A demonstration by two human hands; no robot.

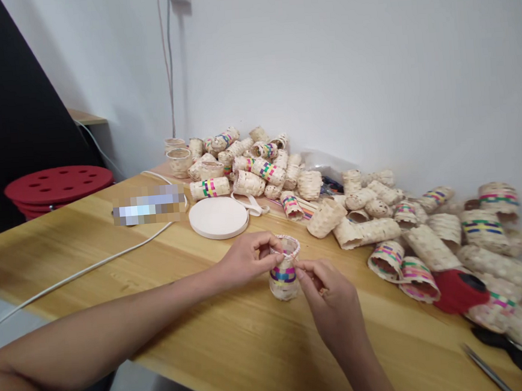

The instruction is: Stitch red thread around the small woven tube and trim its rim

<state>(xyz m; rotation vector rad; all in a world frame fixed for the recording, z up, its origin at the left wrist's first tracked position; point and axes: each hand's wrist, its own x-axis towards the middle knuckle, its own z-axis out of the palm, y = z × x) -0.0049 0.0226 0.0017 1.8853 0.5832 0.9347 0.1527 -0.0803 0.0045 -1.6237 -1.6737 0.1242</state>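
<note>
Head view forward, down onto table (254, 340)

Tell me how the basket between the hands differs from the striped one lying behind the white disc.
The held basket stands upright; the lying basket is on its side. The left hand touches the held basket; no hand touches the lying basket. Both are pale, woven and colour-banded.

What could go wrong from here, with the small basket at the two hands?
The woven basket looks thin-walled, so a hard press from the left hand or right hand near its rim might bend it. The slim metal tool lies near the right forearm, which might brush it. The white cable crosses the table beyond the left forearm and could snag.
</note>
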